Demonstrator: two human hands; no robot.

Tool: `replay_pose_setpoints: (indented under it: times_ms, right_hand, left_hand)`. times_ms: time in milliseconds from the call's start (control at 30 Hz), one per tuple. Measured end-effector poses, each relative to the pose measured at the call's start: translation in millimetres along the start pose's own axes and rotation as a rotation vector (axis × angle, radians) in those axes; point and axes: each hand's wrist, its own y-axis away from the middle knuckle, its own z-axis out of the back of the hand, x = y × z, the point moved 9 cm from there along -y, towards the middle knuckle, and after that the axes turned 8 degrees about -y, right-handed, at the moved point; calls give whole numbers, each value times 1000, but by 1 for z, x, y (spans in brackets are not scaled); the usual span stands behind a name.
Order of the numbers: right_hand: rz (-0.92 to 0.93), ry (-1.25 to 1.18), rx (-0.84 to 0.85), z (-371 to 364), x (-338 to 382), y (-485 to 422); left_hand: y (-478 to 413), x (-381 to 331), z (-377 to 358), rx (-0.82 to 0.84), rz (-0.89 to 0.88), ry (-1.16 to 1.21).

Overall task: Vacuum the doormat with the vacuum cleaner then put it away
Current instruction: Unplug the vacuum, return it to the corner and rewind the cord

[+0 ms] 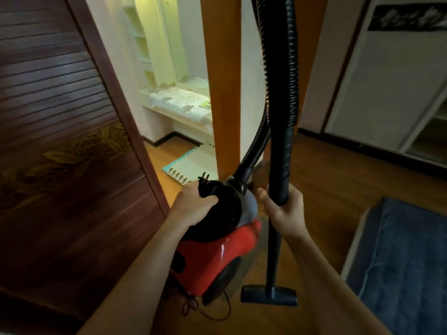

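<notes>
While the left hand (pixel 193 204) grips the vacuum (pixel 217 257) by its top handle, the right hand (pixel 285 211) is closed round the wand (pixel 281 153), which stands near upright. The mat (pixel 406 262) lies on the floor (pixel 326 170) to the right, nearer the right hand; the nozzle (pixel 268 294) is near its left edge.

One head-worn wide-angle view looks forward and down, close above the left hand (pixel 193 206), right hand (pixel 285 211) and vacuum cleaner (pixel 217 250) at lower centre; the left edge looks smeared, perhaps from motion.

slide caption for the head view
Left hand grips the red vacuum cleaner, right hand holds its wand upright near the blue doormat.
</notes>
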Motion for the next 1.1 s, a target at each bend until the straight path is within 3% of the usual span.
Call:
replay_pose_setpoints:
  times_ms: [333,767,1100]
  right_hand:
    - [32,43,-136,104,-27,-75]
    - [-42,191,-489,223,-105,-236]
    - [-35,308,-641,295,-144,-337]
  left_hand:
    - [-105,-94,-103,123,-113,71]
    - [-306,-227,-229,375,-296,114]
    - [-412,-319,-276,374,-457,42]
